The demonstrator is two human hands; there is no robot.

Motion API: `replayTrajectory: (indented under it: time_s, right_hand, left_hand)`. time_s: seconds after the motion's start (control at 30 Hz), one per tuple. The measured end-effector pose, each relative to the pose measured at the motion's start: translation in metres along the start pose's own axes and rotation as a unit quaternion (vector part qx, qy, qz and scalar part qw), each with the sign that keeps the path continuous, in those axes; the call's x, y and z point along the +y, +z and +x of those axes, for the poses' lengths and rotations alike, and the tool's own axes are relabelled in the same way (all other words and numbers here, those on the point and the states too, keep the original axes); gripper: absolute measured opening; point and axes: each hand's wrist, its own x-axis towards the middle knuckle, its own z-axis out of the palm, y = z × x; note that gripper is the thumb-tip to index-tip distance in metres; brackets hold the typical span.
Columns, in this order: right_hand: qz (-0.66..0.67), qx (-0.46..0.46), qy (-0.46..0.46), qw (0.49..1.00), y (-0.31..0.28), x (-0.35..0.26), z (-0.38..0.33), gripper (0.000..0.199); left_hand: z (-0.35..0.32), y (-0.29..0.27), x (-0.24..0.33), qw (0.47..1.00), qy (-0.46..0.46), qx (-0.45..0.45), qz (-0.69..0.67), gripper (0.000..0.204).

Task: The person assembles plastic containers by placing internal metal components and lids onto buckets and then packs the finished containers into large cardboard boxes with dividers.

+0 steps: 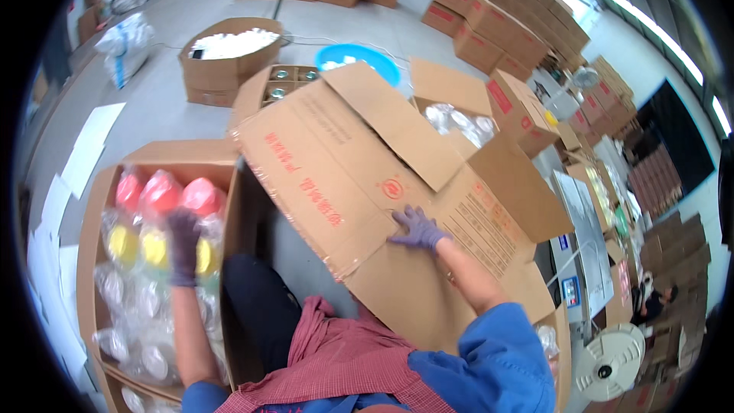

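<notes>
1. The big carton (397, 206) lay tilted across the person's lap and right side, flaps open and splayed. Right hand (417, 231), in a purple glove, was pressed flat on its panel with fingers spread, holding nothing. Judged: it was steadying the box so it wouldn't slide.
2. Left hand (183, 245), also gloved, was down in the open box (90, 260) on the left, resting on bagged items. I couldn't tell if it gripped one.
3. That box held clear bags (138, 313) of lidded pieces, with red (180, 195) ones at the far end, yellow (122, 243) next, and clear ones nearest. It sat just beside the knee, probably for easy reach.
4. Beyond the carton: a box with jars (279, 84), a blue basin (359, 57), and a box of white stuff (229, 53).
5. There was no counter; everything stood on a grey concrete floor (168, 99). White sheets (88, 145) lay at left.
6. The room looked like a warehouse, with carton stacks (497, 23) at the back and right, and another person low at far right.
</notes>
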Motion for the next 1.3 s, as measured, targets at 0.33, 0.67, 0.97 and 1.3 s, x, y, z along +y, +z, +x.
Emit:
replayTrajectory:
  time_s: [0.33, 0.67, 0.97, 1.3]
  right_hand:
    - [-0.287, 0.380, -0.037, 0.878, -0.105, 0.158, 0.101, 0.062]
    - [0.062, 0.224, 0.099, 0.968, -0.011, 0.234, 0.101, 0.069]
    - [0.318, 0.191, -0.011, 0.928, -0.013, -0.016, -0.008, 0.057]
    - [0.675, -0.096, -0.269, 0.680, 0.002, -0.400, -0.078, 0.043]
  left_hand:
    - [-0.071, 0.180, -0.158, 0.926, -0.316, 0.183, -0.092, 0.056]
    - [-0.091, 0.305, 0.001, 0.984, -0.162, -0.067, 0.017, 0.057]
    - [-0.214, 0.273, 0.149, 0.997, 0.062, -0.047, -0.005, 0.052]
    - [-0.396, 0.056, 0.301, 0.750, 0.548, 0.317, 0.195, 0.067]
